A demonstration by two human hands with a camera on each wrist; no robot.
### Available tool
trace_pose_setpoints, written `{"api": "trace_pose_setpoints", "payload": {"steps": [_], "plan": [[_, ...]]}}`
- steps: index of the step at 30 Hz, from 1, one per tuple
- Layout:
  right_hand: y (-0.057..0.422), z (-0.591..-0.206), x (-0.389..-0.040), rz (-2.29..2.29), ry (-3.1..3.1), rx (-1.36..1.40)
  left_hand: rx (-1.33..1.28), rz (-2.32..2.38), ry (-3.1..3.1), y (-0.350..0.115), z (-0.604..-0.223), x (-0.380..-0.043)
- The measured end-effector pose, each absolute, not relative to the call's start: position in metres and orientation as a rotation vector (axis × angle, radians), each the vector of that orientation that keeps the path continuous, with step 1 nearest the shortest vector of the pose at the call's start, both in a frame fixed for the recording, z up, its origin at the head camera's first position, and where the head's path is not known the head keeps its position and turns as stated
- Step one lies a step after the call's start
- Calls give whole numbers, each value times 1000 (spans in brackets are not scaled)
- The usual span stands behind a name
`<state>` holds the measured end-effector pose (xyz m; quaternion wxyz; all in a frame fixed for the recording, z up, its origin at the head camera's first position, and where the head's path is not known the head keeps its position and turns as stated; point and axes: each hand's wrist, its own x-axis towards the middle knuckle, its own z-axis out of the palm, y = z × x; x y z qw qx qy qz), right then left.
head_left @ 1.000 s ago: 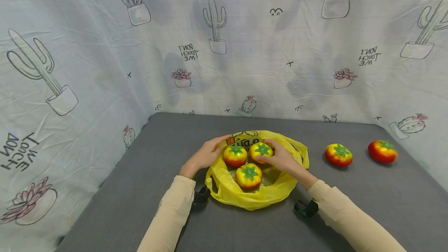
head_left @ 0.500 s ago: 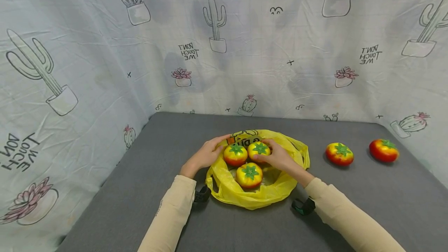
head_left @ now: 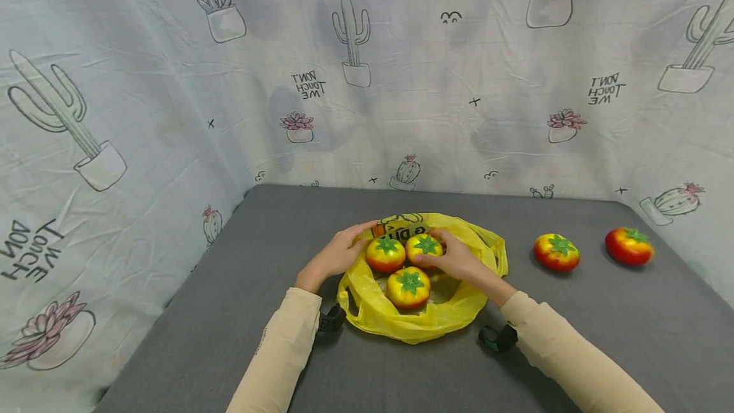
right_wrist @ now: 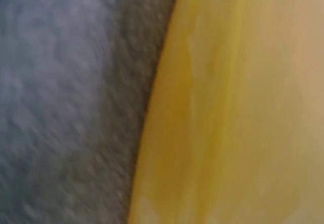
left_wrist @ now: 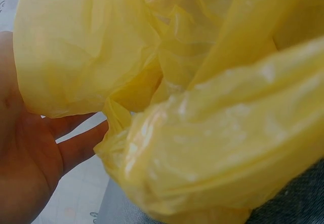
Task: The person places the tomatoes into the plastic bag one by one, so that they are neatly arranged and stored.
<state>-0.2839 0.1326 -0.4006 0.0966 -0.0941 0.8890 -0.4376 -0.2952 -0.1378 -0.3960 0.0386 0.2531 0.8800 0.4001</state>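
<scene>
Bag: yellow plastic bag [head_left: 404, 331], thin and glossy, set down on the grey worktop [head_left: 281, 225] with its mouth spread wide in a rough ring. Rim crumpled, loosely folded; dark lettering and an orange patch on the far inner wall, partly hidden. Film partly translucent in the left wrist view.

Contents: three rounded fruits, shiny, yellow on top shading to red-orange lower down, each capped with a green star-shaped leaf. Left fruit [head_left: 386, 255] and rear right fruit [head_left: 424, 245] sit side by side; front fruit [head_left: 408, 289] sits nearer the person, its upper part mostly yellow.

Left hand [head_left: 338, 253]: at the bag's left rim, fingers apart and fairly straight, reaching behind the film. Right hand [head_left: 461, 261]: thumb and fingers clamped on the rear right fruit inside the bag.

Outside, right of the bag: inner loose fruit [head_left: 556, 252], red and yellow mottled; outer loose fruit [head_left: 628, 247], mostly red. These two stand apart.
</scene>
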Motion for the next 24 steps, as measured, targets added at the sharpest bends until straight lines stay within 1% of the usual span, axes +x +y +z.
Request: {"api": "trace_pose_setpoints", "payload": {"steps": [10, 16, 24], "plan": [[144, -385, -281, -1348, 2556, -287, 762, 1236, 2697, -137, -396, -294], [154, -375, -280, -1333, 2612, -301, 749, 1242, 2691, -138, -395, -294], [171, -366, -278, -1549, 2596, -303, 749, 1234, 2697, -138, -396, -293]]}}
